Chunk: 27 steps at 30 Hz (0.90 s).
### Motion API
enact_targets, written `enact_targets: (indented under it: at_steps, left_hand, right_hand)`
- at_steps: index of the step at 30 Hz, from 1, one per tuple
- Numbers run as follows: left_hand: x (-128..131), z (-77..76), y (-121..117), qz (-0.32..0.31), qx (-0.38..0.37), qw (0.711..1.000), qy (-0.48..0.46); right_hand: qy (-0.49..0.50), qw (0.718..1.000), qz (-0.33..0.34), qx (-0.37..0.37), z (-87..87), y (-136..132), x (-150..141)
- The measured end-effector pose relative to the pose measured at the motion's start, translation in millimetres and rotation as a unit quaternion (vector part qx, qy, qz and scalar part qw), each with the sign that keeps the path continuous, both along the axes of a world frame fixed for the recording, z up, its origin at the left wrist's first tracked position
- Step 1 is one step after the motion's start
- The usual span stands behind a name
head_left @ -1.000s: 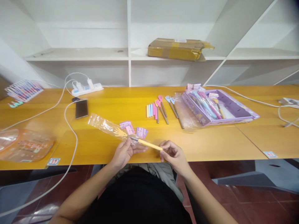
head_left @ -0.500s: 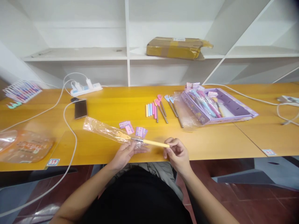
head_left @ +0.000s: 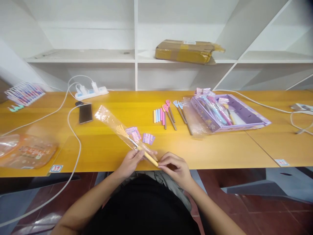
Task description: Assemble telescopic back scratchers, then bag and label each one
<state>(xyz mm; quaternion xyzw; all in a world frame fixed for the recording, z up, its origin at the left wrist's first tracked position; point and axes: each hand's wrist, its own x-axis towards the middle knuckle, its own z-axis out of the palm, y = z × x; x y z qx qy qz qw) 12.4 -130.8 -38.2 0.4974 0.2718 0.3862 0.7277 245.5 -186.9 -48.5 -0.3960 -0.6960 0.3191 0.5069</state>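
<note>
A yellow back scratcher with a hand-shaped head lies mostly inside a clear plastic sleeve, tilted up to the left. My left hand grips the sleeve and the scratcher around the top of its handle. The end of the handle is pinched between thumb and fingers of my right hand. Beyond my hands lie small printed cards, partly covered by the sleeve. Farther back are short coloured handle tubes, pink scratcher heads on metal rods and blue ones.
At the right a purple display box holds bagged scratchers, with clear sleeves beside it. A phone, a power strip, a white cable and an orange bag lie to the left. A taped carton rests on the shelf.
The scratcher has tilted more steeply and slid further into the sleeve. My right hand, at its handle end, has moved left and nearer to me.
</note>
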Motion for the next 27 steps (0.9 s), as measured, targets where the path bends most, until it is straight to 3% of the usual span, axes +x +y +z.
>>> enact_targets:
  at_steps: [4, 13, 22, 27]
  left_hand:
    - [0, -1.0, 2, -0.018, 0.006, 0.999, 0.027]
    - [0, 12.3, -1, -0.077, 0.103, 0.984, 0.125]
    - [-4, 9.5, 1, -0.116, 0.124, 0.967, 0.188]
    - [0, 3.7, -1, -0.001, 0.093, 0.982, 0.167]
  right_hand:
    - [-0.030, 0.999, -0.023, 0.033, 0.6, -1, -10]
    - [-0.032, 0.992, -0.097, 0.078, -4.7, -3, -27]
    - [-0.076, 0.991, -0.088, 0.071, -3.8, 0, -32]
    - [-0.044, 0.995, -0.083, 0.026, -7.0, 1, -31]
